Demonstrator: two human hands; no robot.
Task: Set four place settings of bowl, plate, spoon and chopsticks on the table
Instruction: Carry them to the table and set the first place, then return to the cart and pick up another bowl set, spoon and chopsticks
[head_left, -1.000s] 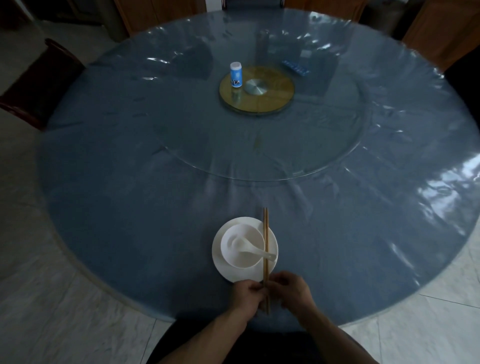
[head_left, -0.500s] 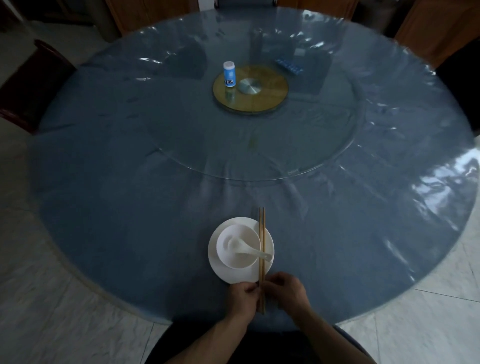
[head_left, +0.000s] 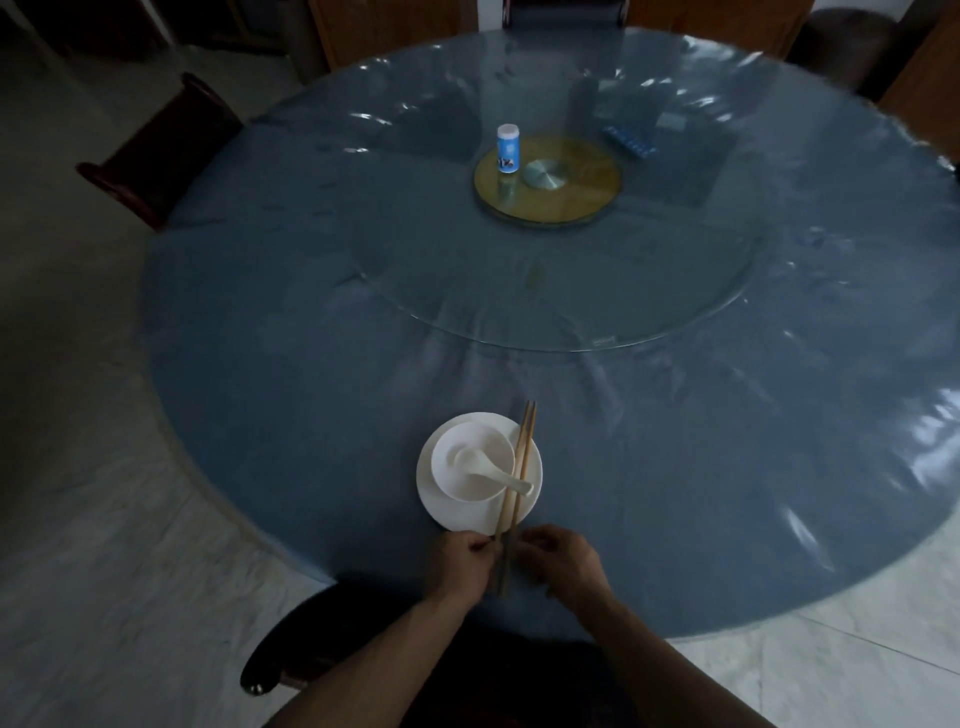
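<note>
Pinching the near ends of the chopsticks (head_left: 516, 480) with both hands, left (head_left: 460, 566) and right (head_left: 566, 564), fingers curled, probably to square the pair across the plate (head_left: 441, 512) and bowl (head_left: 475, 460) on the near tabletop (head_left: 311, 415)

Nothing legible turned up. The small blue-and-white bottle (head_left: 507, 148) at the left edge of the gold turntable (head_left: 571, 192) carried a printed label, but it was too small and blurred to read. A faint etched mark (head_left: 602, 340) sat at the glass lazy Susan's (head_left: 675, 291) near edge, unreadable as well.
</note>
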